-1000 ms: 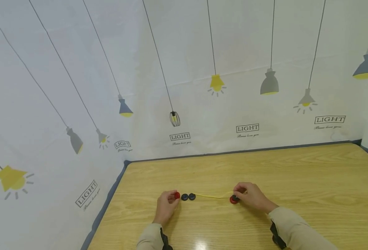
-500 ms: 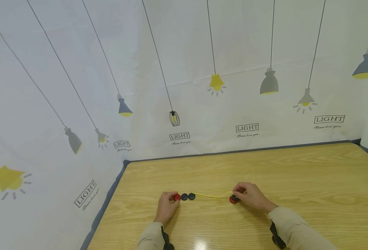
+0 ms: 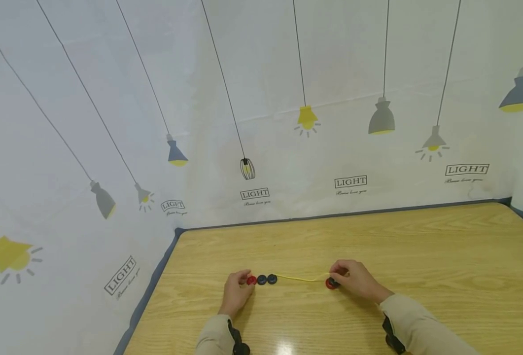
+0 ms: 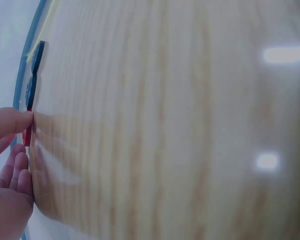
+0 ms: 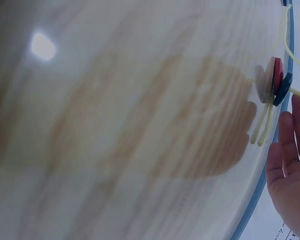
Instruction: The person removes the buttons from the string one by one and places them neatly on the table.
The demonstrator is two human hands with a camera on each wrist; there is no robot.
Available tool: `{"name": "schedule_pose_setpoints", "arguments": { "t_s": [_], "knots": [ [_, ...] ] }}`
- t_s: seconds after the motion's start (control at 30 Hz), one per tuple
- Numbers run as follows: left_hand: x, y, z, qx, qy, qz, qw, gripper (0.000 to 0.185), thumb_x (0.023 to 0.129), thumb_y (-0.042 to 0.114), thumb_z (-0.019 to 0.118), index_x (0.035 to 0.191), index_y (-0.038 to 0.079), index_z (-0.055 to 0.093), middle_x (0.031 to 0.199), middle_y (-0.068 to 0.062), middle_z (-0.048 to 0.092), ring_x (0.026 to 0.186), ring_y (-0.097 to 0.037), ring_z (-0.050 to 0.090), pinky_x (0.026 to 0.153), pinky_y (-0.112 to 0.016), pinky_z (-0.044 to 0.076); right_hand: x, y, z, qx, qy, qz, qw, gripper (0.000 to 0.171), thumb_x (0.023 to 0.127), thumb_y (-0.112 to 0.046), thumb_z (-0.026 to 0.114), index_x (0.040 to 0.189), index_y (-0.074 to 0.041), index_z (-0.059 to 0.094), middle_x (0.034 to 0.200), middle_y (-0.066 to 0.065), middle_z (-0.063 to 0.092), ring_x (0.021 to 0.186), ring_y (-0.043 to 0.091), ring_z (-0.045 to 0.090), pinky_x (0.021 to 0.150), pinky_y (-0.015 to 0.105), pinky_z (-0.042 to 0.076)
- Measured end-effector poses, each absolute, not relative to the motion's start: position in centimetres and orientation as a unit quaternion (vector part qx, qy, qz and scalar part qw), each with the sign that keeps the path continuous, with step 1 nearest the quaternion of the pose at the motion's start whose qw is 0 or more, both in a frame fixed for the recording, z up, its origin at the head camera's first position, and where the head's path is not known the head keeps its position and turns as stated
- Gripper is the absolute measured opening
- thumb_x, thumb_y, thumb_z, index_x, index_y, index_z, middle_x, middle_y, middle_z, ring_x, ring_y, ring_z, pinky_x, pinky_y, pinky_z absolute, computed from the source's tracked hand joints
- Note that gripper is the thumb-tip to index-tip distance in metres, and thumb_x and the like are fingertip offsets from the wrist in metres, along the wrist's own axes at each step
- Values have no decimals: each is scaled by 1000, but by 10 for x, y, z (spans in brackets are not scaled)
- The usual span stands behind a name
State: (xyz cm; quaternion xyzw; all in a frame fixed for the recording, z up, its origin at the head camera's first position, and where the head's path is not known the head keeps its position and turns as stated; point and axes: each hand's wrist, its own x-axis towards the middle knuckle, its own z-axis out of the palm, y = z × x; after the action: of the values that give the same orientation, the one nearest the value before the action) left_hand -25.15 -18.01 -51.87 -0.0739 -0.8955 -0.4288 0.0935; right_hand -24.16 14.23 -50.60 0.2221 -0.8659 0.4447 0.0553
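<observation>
On the table (image 3: 421, 246), our left hand (image 3: 236, 294) pinches a red button (image 3: 251, 280) beside two dark buttons (image 3: 267, 279). Our right hand (image 3: 356, 281) pinches the yellow cord (image 3: 301, 279) over stacked buttons (image 3: 331, 283).

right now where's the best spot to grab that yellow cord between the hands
Probably the yellow cord at mid-span, pinched from above. It lies thin and slack on the table, bare between the two dark buttons and the red button by the right hand.
</observation>
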Motion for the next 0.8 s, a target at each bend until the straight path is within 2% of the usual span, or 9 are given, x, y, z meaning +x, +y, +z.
{"name": "schedule_pose_setpoints", "arguments": {
  "t_s": [0.17, 0.27, 0.6, 0.8],
  "knots": [
    [-252, -170, -517, -65, -885, -448, 111, 36, 70, -5, 67, 105, -6, 59, 92, -16, 54, 83, -29, 52, 73, -38, 44, -241, 141, -505, 217, -868, 444, 52, 6, 84, -8, 59, 85, -3, 63, 78, -2, 60, 71, 8, 54, 62, 25, 45],
    [-251, -156, -515, -73, -874, -467, 114, 35, 72, -3, 68, 105, -4, 59, 93, -14, 53, 83, -28, 51, 72, -36, 45, -241, 141, -505, 217, -868, 445, 45, 6, 85, -8, 59, 85, -3, 63, 79, -2, 61, 72, 9, 55, 62, 25, 46],
    [-243, -89, -515, -186, -848, -493, 59, 28, 77, 1, 65, 105, -2, 59, 90, -8, 55, 83, -22, 55, 72, -28, 47, -243, 139, -506, 221, -872, 436, 43, 6, 85, -9, 58, 86, -4, 62, 80, -1, 60, 70, 10, 55, 61, 24, 46],
    [-240, -56, -512, -189, -840, -506, 55, 26, 79, 4, 64, 105, 1, 60, 94, -6, 59, 85, -16, 56, 73, -25, 46, -243, 138, -507, 233, -866, 440, 47, 7, 85, -10, 58, 86, -5, 63, 81, 0, 61, 69, 10, 55, 60, 24, 46]
  ]
}}
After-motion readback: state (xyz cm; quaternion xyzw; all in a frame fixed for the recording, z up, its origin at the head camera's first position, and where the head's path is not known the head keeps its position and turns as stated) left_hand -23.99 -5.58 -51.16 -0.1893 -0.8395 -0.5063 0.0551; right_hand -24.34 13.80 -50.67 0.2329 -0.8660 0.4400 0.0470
